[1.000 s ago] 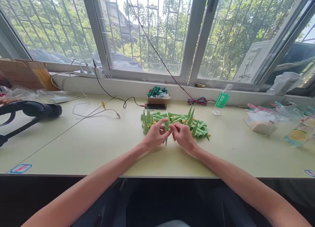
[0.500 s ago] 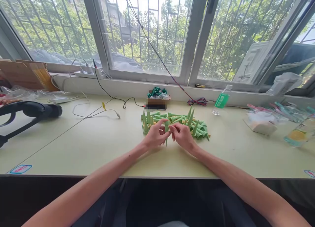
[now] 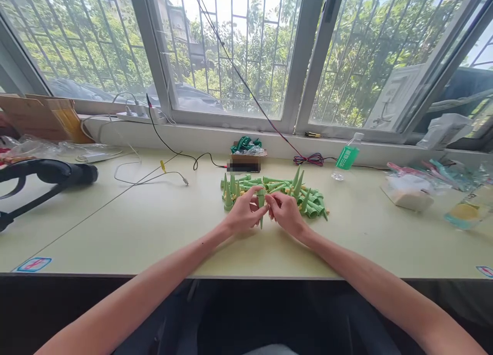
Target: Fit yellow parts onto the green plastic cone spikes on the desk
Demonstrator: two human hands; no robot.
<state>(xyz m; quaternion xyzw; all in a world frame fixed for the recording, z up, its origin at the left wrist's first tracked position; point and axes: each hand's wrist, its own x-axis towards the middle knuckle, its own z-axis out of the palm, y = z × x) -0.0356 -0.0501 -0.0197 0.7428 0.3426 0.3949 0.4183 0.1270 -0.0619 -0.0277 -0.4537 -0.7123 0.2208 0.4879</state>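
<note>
Between the fingers of my left hand (image 3: 246, 208) is a green plastic watering spike (image 3: 261, 197), its wide end up and its point down over the table. My right hand (image 3: 285, 211) is closed in a pinch right beside the spike's upper part. Whatever its fingertips hold is too small and hidden to make out. Just behind both hands lies a pile of similar green spikes (image 3: 314, 203), some standing point up and others on their sides. Small yellowish pieces show among them.
A bottle with a green label (image 3: 347, 159) stands right of the pile. Behind it sit a small box with green wrapping (image 3: 246, 147) and a coiled cable (image 3: 309, 159). Left lie a white cable (image 3: 154, 178) and a black headset (image 3: 50, 172); right, a tissue pack (image 3: 408, 190).
Both hands stay nearly in the same place, with the spike still in the left. The spike's point has shifted very slightly to the right.
</note>
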